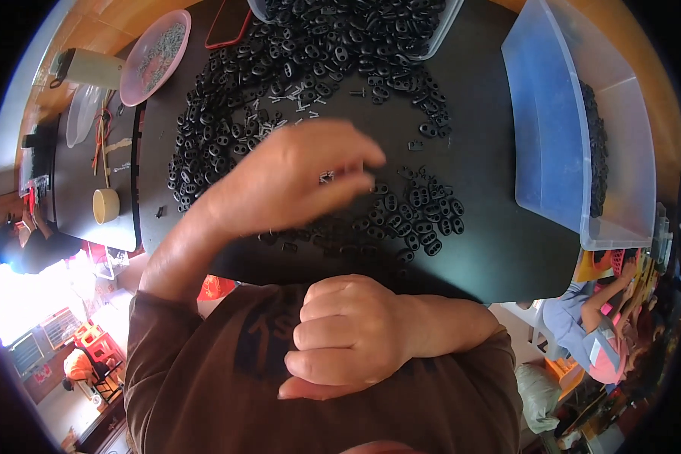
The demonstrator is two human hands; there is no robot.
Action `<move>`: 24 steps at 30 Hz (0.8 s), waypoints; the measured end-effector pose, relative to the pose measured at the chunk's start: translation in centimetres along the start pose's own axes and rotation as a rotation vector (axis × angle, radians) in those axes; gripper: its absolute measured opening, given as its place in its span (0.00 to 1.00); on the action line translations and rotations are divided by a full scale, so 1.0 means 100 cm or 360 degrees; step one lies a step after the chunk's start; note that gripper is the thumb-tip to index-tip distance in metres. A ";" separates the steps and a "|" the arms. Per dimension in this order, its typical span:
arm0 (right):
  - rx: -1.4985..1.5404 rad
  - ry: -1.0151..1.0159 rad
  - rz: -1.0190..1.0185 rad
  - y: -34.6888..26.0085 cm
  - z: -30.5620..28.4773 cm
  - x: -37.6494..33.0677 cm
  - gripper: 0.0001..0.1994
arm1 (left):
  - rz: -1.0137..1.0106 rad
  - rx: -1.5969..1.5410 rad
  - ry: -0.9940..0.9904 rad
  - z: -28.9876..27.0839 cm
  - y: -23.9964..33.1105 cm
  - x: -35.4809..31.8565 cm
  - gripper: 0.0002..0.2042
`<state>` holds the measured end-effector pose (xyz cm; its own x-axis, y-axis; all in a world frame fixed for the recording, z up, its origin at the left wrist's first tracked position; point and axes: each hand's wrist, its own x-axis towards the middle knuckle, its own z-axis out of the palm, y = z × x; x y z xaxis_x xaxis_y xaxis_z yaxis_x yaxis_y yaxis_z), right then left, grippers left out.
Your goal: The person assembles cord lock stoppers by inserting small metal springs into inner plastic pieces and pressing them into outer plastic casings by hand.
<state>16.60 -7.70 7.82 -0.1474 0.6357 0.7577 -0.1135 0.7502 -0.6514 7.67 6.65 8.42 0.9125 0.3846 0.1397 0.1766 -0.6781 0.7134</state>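
My left hand (299,170) reaches over the dark table, slightly blurred. Its thumb and forefinger are apart, with no object visible at their tips. Small pale springs (326,177) show in the gap of that hand; whether they lie in the palm or on the table I cannot tell. My right hand (348,333) is a closed fist in front of my chest, its contents hidden. Beside the left hand's fingertips lies a loose group of black two-hole cord locks (420,208). More metal springs (280,121) are scattered beyond my left hand.
A big heap of black cord-lock parts (333,45) covers the far table. Far left are a pink bowl (129,83) of springs and a bottle (91,68). A translucent bin (548,121) holding black parts stands at the right. Other people (594,325) are in the background.
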 end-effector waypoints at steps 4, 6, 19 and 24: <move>0.0060 -0.0032 0.0097 0.005 -0.006 -0.001 0.12 | -0.0012 0.0648 0.0357 0.006 -0.040 0.032 0.08; 0.0104 -0.0026 0.0143 0.006 -0.010 -0.002 0.12 | -0.0100 0.0802 0.0337 0.010 -0.050 0.042 0.07; 0.0063 0.0105 0.0298 0.014 -0.021 0.001 0.12 | -0.0101 0.0967 0.0221 0.014 -0.071 0.056 0.04; 0.0056 0.0031 0.0384 0.017 -0.023 0.003 0.12 | -0.0615 -0.0385 0.0409 -0.003 -0.014 0.021 0.04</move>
<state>18.66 -5.80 6.97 -0.1555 0.7992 0.5806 -0.1113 0.5698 -0.8142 9.21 8.63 7.93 0.6719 0.7402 -0.0227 0.3645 -0.3038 0.8803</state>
